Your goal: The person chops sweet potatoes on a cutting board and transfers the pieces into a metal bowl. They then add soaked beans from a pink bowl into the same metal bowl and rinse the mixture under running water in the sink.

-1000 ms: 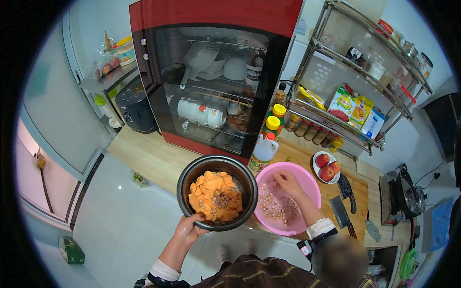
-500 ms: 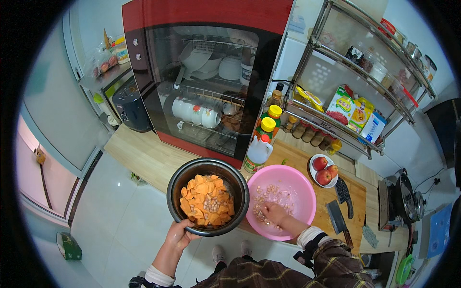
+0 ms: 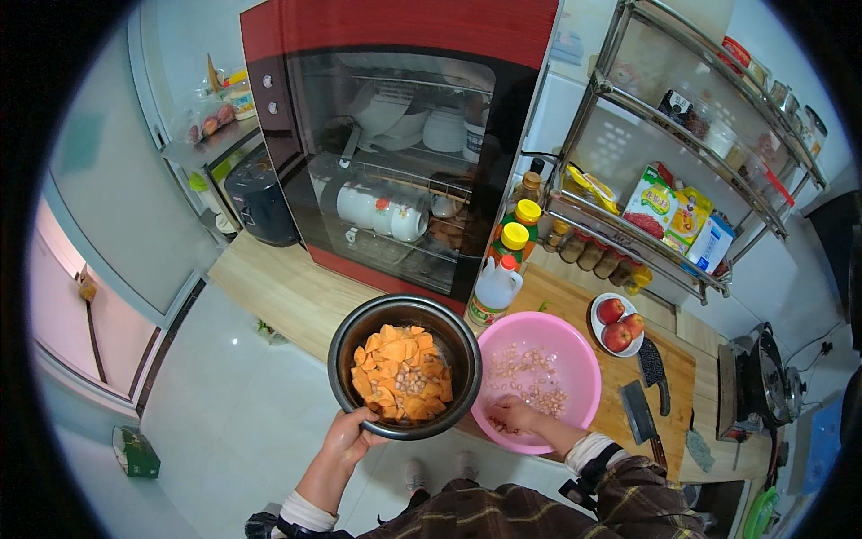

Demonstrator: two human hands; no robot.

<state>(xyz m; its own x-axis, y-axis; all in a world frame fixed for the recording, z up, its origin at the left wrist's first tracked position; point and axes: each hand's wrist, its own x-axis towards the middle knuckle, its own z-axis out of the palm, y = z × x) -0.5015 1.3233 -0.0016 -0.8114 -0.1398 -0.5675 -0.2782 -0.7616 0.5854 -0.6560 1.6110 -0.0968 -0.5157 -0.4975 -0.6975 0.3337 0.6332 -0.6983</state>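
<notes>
My left hand (image 3: 352, 435) grips the near rim of a dark metal cooking pot (image 3: 339, 375), thumb over the edge. Inside it lie orange sweet potato slices (image 3: 388, 349), with a small heap of peanuts (image 3: 410, 381) in their middle. Right beside the pot, a pink plastic basin (image 3: 585, 377) holds loose pinkish peanuts (image 3: 539, 366) scattered over its bottom. My right hand (image 3: 516, 417) is down in the basin at its near left side, fingers curled around some peanuts; the fingertips are partly hidden.
On the wooden cutting board (image 3: 575, 304) are a plate of red apples (image 3: 617, 336) and a cleaver (image 3: 638, 413), with a black-handled tool (image 3: 654, 368) beside them. Bottles (image 3: 496, 289) stand behind the basin. A red-framed dish cabinet (image 3: 395, 27) rises behind the pot; a metal rack (image 3: 628, 99) stands right.
My right hand has moved toward the near left side of the basin, and its fingers have gathered peanuts. My left hand still holds the pot. The whole view has shifted slightly.
</notes>
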